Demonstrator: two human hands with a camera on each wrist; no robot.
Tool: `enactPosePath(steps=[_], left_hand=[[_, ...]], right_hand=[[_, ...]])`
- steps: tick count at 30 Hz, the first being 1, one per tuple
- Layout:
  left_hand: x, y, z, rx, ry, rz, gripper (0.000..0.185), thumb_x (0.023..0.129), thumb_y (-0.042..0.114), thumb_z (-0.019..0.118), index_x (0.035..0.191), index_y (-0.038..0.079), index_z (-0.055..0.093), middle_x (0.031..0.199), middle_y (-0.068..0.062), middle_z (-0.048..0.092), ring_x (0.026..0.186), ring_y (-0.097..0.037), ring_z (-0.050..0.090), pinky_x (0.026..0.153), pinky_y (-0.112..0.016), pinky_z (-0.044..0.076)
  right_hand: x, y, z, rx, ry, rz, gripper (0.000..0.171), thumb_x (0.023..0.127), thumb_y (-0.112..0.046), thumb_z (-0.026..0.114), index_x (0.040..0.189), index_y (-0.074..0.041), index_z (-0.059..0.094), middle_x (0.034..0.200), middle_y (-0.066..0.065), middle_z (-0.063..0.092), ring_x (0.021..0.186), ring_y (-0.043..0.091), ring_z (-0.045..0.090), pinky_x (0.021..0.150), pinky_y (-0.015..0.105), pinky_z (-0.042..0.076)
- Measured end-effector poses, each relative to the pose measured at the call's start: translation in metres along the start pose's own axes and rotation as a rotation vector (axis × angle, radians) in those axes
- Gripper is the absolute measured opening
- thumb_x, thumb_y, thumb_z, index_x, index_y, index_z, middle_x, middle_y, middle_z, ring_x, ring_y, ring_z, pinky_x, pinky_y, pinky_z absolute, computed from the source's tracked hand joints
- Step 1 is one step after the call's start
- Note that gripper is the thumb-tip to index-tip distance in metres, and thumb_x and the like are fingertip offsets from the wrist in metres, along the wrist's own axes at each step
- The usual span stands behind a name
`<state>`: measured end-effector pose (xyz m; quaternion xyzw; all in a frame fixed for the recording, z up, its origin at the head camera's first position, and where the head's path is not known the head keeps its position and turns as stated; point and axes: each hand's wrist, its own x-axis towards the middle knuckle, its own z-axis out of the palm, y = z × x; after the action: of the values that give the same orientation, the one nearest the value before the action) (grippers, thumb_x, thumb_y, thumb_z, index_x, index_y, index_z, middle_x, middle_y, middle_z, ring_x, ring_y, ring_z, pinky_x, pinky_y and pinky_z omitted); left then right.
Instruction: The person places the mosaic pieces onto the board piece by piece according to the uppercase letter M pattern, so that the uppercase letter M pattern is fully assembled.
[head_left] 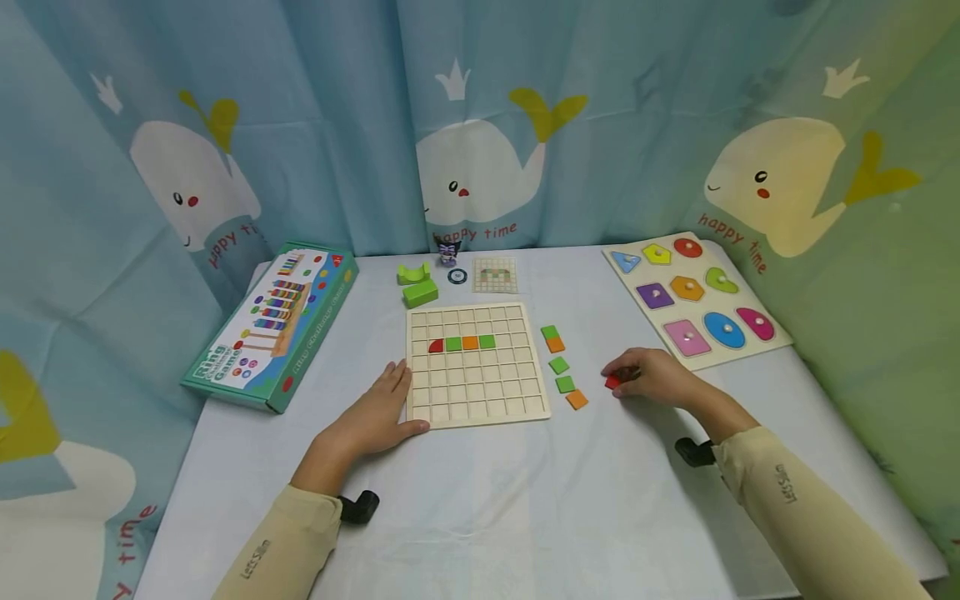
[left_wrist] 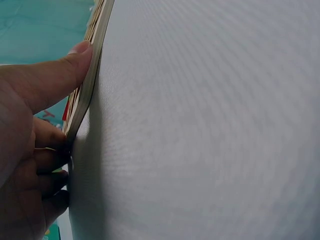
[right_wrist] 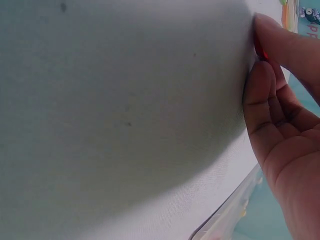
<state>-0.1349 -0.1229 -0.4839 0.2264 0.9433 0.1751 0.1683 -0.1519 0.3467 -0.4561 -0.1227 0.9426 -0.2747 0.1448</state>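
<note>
Right hand (head_left: 656,377) pinches a red tile (head_left: 612,382) flat on the table (head_left: 525,500) right of the grid board (head_left: 477,364), left hand (head_left: 372,414) lies flat bracing the board's corner; thin tile could slip from the fingertip pinch.

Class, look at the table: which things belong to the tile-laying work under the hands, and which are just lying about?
In use:
wooden grid board, steadied by the left hand
red tile, pinched by the right hand
loose tiles
pattern card

Lying about:
shape puzzle
game box
green blocks
</note>
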Motion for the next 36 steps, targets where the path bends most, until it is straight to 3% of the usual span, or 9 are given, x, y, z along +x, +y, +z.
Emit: enactPosePath(steps=[7, 17, 27, 36], left_hand=[[-0.001, 0.002, -0.001, -0.006, 0.003, 0.002, 0.100, 0.094, 0.051, 0.067, 0.157, -0.008, 0.017, 0.166, -0.021, 0.008, 0.153, -0.035, 0.004, 0.121, -0.047, 0.019], [-0.001, 0.001, -0.001, -0.014, 0.011, 0.002, 0.099, 0.094, 0.050, 0.068, 0.157, -0.008, 0.017, 0.166, -0.021, 0.009, 0.153, -0.035, 0.005, 0.121, -0.047, 0.019], [-0.002, 0.004, -0.003, -0.016, 0.006, -0.008, 0.100, 0.093, 0.051, 0.068, 0.157, -0.008, 0.017, 0.166, -0.020, 0.009, 0.153, -0.035, 0.004, 0.121, -0.046, 0.018], [-0.001, 0.003, -0.002, -0.009, 0.001, -0.008, 0.100, 0.094, 0.051, 0.067, 0.157, -0.008, 0.016, 0.166, -0.020, 0.009, 0.153, -0.035, 0.004, 0.121, -0.046, 0.018]], right_hand=[[0.001, -0.004, 0.000, 0.016, -0.006, 0.034, 0.024, 0.083, -0.005, 0.082, 0.105, -0.005, 0.074, 0.097, 0.003, 0.068, 0.089, 0.022, 0.059, 0.082, 0.039, 0.054], [0.005, -0.016, 0.000, 0.007, -0.047, 0.036, 0.026, 0.085, 0.005, 0.076, 0.109, -0.004, 0.073, 0.098, 0.004, 0.067, 0.089, 0.023, 0.057, 0.081, 0.037, 0.055], [0.012, -0.013, 0.001, 0.019, -0.013, 0.040, 0.017, 0.087, -0.003, 0.077, 0.102, -0.010, 0.076, 0.091, 0.000, 0.071, 0.087, 0.022, 0.059, 0.077, 0.031, 0.053], [0.029, -0.023, 0.001, 0.089, -0.009, 0.063, 0.015, 0.090, -0.007, 0.076, 0.105, -0.008, 0.075, 0.096, 0.003, 0.070, 0.091, 0.024, 0.059, 0.082, 0.035, 0.053]])
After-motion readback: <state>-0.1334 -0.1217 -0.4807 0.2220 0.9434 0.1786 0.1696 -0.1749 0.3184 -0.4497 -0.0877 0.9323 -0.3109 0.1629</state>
